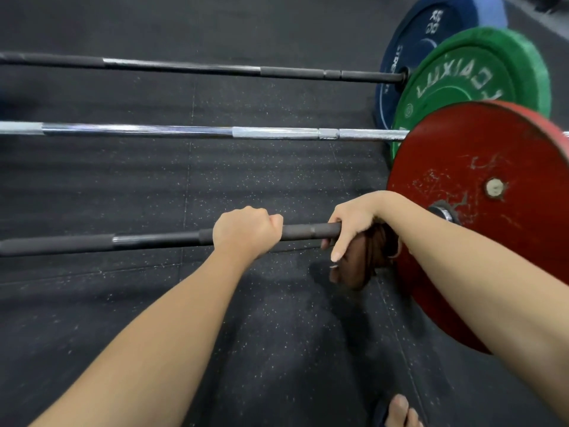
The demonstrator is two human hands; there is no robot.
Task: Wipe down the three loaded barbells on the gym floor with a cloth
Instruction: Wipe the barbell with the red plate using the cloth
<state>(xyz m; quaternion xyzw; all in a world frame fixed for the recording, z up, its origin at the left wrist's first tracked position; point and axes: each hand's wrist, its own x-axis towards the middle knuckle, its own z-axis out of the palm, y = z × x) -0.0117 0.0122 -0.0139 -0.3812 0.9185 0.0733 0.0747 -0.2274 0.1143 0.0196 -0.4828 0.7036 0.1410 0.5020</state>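
Wiping the nearest barbell, cloth up against the plate end.

My left hand [243, 232] is fisted round the nearest barbell [154, 241] to steady it. My right hand [351, 223] curls over the same shaft, fingers wrapping the brown cloth [363, 260] around it, just beside the red plate [462, 167]. I judge this the first bar in hand. The plate blocks any travel right, so the next stroke must run left, and my left hand sits in that path and would need to shift. The rubber floor [123, 303] is open on my side. Beyond lie the chrome barbell [154, 131] with its green plate [480, 57], then the far black barbell [184, 66] with its blue plate [412, 50], well apart, with room to reach between.
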